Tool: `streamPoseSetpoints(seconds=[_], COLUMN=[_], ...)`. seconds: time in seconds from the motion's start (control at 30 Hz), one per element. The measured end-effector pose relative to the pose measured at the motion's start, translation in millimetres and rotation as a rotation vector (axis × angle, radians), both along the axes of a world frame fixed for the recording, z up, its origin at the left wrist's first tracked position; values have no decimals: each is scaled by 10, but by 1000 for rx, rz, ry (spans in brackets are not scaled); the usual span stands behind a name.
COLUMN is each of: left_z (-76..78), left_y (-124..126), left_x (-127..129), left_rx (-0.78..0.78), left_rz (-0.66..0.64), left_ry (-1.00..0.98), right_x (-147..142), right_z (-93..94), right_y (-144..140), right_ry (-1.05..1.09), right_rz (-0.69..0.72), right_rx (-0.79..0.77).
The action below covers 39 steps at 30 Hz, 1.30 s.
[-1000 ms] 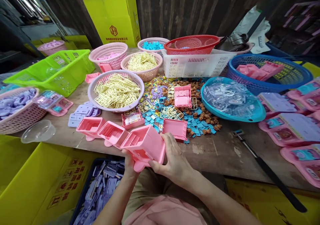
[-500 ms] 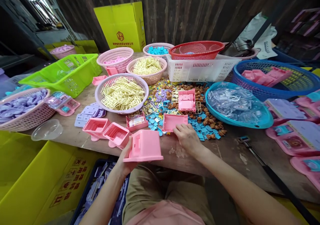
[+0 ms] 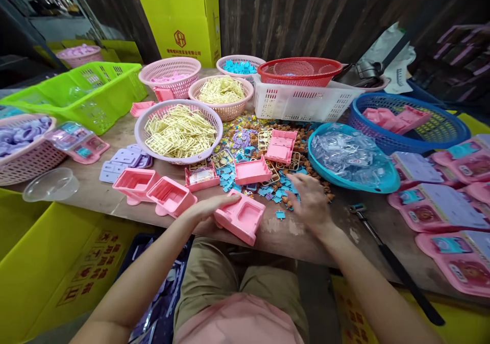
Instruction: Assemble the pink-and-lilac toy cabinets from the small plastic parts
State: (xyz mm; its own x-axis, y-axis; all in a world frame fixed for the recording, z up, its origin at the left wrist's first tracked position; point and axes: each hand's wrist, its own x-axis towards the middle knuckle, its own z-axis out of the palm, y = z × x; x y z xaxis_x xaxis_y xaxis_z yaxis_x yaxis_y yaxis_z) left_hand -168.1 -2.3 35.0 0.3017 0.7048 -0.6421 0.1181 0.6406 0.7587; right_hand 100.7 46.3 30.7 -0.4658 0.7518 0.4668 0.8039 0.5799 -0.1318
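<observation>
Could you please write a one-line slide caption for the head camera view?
Left hand holds a pink plastic box at the table edge; right hand reaches into scattered small parts.

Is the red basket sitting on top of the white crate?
Yes, the red basket rests on the rim of the white crate at the back of the table.

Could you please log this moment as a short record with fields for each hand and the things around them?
left hand: left hand holds the pink tray part at the table edge
right hand: right hand spread over the small blue pieces, grip unclear
beside left hand: two open pink boxes
behind: basket of cream frames; blue bowl of clear parts
right side: black-handled tool lying on the table
</observation>
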Motion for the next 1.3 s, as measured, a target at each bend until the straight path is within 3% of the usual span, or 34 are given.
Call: streamPoseSetpoints(seconds=[0.1, 0.17, 0.23, 0.33, 0.53, 0.6, 0.67, 0.73, 0.83, 0.97, 1.2, 1.3], left_z=[30, 53, 82, 147, 336, 385, 416, 429, 419, 369, 284, 258], left_y=[78, 88, 92, 117, 12, -73, -131, -146, -126, -116, -136, -141], left_x=[-42, -60, -69, -72, -18, 49, 132, 203, 249, 227, 201, 201], left_rx=[51, 117, 210, 386, 559, 588, 541, 478, 462, 480, 502, 532], left_rz=[-77, -118, -160, -245, -266, -278, -362, -462, -520, -500, -456, -442], left_ry=[85, 146, 238, 478, 748, 822, 921, 1011, 1035, 1007, 981, 987], right_x=[622, 972, 1198, 1298, 1136, 1002, 786, 503, 97, -144, -124, -137], right_z=[-45, -103, -161, -212, -217, -162, -59, 69, 218, 277, 235, 155], right_y=[-233, -370, -470, -524, -556, -637, -746, -848, -930, -928, -940, -912], right_ry=[-59, -208, -361, -466, -267, -92, 92, 225, 301, 266, 253, 179], right_rz=[-452, -702, -767, -757, -851, -740, -474, -178, 42, 119, 116, 153], right_rx=[-12, -98, -228, -343, -439, -369, -341, -441, -581, -631, -268, -303])
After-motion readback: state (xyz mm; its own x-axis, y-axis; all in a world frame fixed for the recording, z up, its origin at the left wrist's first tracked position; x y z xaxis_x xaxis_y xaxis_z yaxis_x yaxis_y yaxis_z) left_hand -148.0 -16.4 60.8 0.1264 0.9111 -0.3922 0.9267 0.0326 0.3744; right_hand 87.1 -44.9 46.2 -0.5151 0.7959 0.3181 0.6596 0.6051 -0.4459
